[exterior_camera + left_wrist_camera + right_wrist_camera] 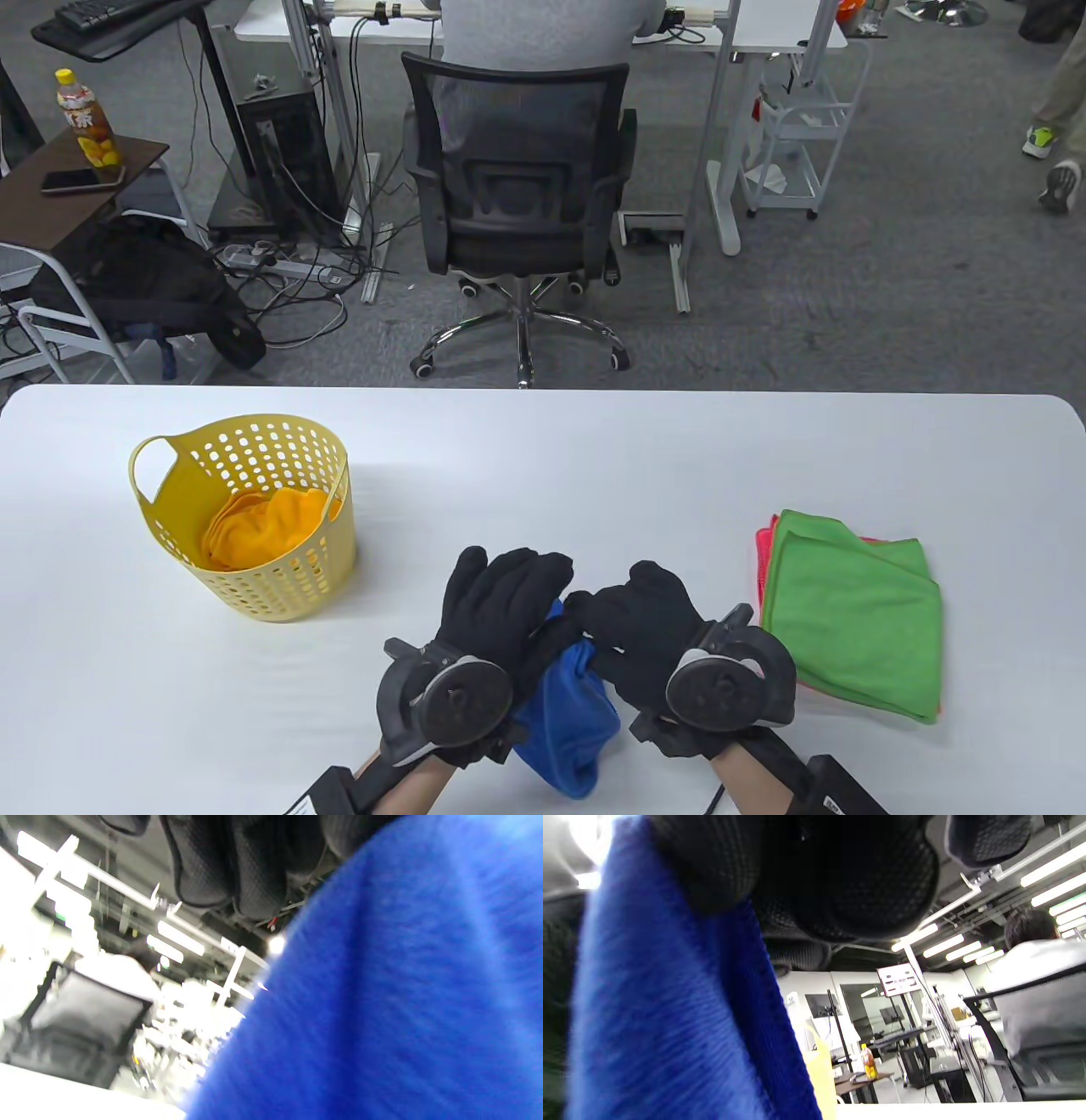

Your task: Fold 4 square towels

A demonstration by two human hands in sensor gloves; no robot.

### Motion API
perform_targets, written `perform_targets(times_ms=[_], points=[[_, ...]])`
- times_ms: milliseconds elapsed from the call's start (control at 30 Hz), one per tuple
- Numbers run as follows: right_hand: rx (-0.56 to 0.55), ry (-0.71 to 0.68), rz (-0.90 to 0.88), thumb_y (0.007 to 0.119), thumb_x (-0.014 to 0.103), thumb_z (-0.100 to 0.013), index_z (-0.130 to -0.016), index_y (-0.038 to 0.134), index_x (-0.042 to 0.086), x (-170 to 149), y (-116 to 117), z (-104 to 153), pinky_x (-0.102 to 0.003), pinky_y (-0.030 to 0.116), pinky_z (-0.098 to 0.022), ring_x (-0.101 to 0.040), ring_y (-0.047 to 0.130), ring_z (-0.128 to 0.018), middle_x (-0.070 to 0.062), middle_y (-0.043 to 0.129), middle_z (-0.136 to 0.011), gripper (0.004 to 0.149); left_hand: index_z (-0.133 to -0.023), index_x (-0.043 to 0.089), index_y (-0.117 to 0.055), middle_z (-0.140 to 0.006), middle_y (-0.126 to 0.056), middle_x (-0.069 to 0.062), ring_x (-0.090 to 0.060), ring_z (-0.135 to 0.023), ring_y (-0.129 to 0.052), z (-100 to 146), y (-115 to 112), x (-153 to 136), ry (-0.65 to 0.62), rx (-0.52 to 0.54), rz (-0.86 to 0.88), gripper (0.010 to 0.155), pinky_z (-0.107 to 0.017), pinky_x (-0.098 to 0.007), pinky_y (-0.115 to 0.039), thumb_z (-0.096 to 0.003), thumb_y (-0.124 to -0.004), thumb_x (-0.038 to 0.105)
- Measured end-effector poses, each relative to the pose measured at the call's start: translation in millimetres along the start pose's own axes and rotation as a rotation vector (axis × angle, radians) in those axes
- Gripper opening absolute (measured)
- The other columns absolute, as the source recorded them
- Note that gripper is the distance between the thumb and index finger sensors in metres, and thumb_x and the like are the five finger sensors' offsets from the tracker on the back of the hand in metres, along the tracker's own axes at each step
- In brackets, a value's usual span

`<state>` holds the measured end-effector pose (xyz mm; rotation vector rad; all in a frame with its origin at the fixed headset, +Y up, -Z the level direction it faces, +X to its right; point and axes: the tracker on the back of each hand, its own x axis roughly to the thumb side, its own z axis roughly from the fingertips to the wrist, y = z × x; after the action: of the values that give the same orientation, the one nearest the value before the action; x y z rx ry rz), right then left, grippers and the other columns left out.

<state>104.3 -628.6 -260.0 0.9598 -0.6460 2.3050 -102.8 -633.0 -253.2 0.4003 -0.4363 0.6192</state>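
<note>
At the near edge of the white surface (543, 441), both gloved hands are bunched together over a blue towel (567, 722). The left hand (501, 607) lies over the upper part of the cloth, its fingers (237, 866) curled down onto the fabric; the right hand (645, 628) sits just beside it, touching it, with its fingers (848, 878) closed tight around a gathered fold of the same towel. The towel is crumpled, hanging down between the two wrists toward the front edge, and I cannot tell from here whether its lower end rests on the surface or hangs above it. A round black tracker rides on the back of each hand.

Over to the right, near the right hand but apart from it, a green towel (853, 624) lies folded flat on top of a pink towel (764, 552), only the pink edges peeking out along the left side.

Well off to the left stands a yellow perforated laundry basket (170, 501) with an orange towel (267, 526) heaped inside it.

Beyond the surface, a black mesh office chair (517, 170) faces away.
</note>
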Motion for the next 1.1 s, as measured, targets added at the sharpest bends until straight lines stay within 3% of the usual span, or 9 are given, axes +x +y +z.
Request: perform_targets(times_ms=[233, 300, 367, 533, 633, 733, 800, 967, 1100], points=[[-0.077, 0.061, -0.027, 0.083, 0.035, -0.051, -0.069, 0.098, 0.008, -1, -6, 2, -0.071, 0.064, -0.058, -0.026, 0.097, -0.034, -0.015, 0.103, -0.053, 0.036, -0.104, 0.029, -0.071, -0.095, -0.093, 0.003, -0.028, -0.093, -0.093, -3, -6, -7, 0.006, -0.128, 0.24, 0.054, -0.084, -0.057, -0.056, -0.0548, -0.061, 0.049], [-0.081, 0.103, -0.044, 0.084, 0.035, -0.051, -0.067, 0.098, 0.006, 0, -8, 2, -0.07, 0.065, -0.058, -0.026, 0.096, -0.032, -0.016, 0.103, -0.05, 0.036, -0.105, 0.029, -0.069, -0.095, -0.092, 0.002, -0.028, -0.093, -0.093, -2, -8, -5, 0.005, -0.135, 0.247, 0.055, -0.084, -0.056, -0.057, -0.0551, -0.06, 0.05], [-0.086, 0.144, -0.019, 0.084, 0.034, -0.051, -0.066, 0.098, 0.005, 2, -7, 3, -0.069, 0.065, -0.057, -0.026, 0.096, -0.031, -0.016, 0.103, -0.049, 0.036, -0.104, 0.028, -0.07, -0.087, -0.096, 0.005, -0.026, -0.085, -0.098, 3, -13, 0, 0.043, -0.068, 0.183, 0.054, -0.082, -0.052, -0.062, -0.0555, -0.057, 0.05], [-0.09, 0.151, 0.058, 0.085, 0.028, -0.05, -0.085, 0.083, 0.004, 7, 3, 4, -0.069, 0.064, -0.058, -0.025, 0.094, -0.047, -0.018, 0.094, -0.069, 0.042, -0.106, 0.021, -0.063, -0.067, -0.099, 0.014, -0.017, -0.069, -0.104, 7, -17, 11, 0.075, -0.006, 0.076, 0.054, -0.078, -0.048, -0.068, -0.0573, -0.06, 0.043], [-0.185, 0.065, 0.102, 0.087, 0.024, -0.048, -0.093, 0.072, 0.007, 13, 8, 7, -0.07, 0.063, -0.06, -0.024, 0.092, -0.055, -0.018, 0.085, -0.08, 0.051, -0.107, 0.018, -0.06, -0.063, -0.097, 0.014, -0.016, -0.067, -0.103, 9, -18, 10, 0.103, 0.003, 0.101, 0.053, -0.079, -0.049, -0.066, -0.0578, -0.061, 0.039], [-0.264, -0.085, 0.202, 0.089, 0.023, -0.046, -0.091, 0.071, 0.015, 19, 9, 10, -0.07, 0.062, -0.061, -0.022, 0.091, -0.056, -0.017, 0.083, -0.083, 0.049, -0.106, 0.018, -0.06, -0.062, -0.095, 0.015, -0.015, -0.068, -0.101, 8, -17, 9, 0.115, 0.008, 0.127, 0.052, -0.079, -0.048, -0.066, -0.0574, -0.06, 0.038], [-0.252, -0.173, 0.222, 0.089, 0.023, -0.046, -0.088, 0.074, 0.019, 23, 10, 10, -0.07, 0.061, -0.062, -0.022, 0.092, -0.056, -0.017, 0.084, -0.085, 0.045, -0.105, 0.018, -0.06, -0.062, -0.095, 0.015, -0.015, -0.068, -0.101, 7, -15, 6, 0.125, 0.005, 0.142, 0.052, -0.079, -0.048, -0.066, -0.0572, -0.06, 0.038], [-0.267, -0.172, 0.199, 0.088, 0.028, -0.047, -0.084, 0.084, 0.015, 18, 6, 11, -0.07, 0.061, -0.062, -0.022, 0.095, -0.051, -0.016, 0.091, -0.078, 0.04, -0.106, 0.019, -0.06, -0.067, -0.095, 0.016, -0.015, -0.072, -0.101, 5, -17, -3, 0.159, -0.049, 0.267, 0.052, -0.08, -0.049, -0.064, -0.0581, -0.058, 0.039], [-0.273, -0.073, 0.088, 0.084, 0.029, -0.049, -0.08, 0.089, 0.009, 10, -3, 9, -0.071, 0.061, -0.061, -0.023, 0.096, -0.046, -0.018, 0.096, -0.071, 0.037, -0.11, 0.029, -0.055, -0.104, -0.079, 0.004, -0.028, -0.101, -0.081, 2, -13, -4, 0.088, -0.097, 0.316, 0.053, -0.085, -0.058, -0.05, -0.0583, -0.056, 0.043]])
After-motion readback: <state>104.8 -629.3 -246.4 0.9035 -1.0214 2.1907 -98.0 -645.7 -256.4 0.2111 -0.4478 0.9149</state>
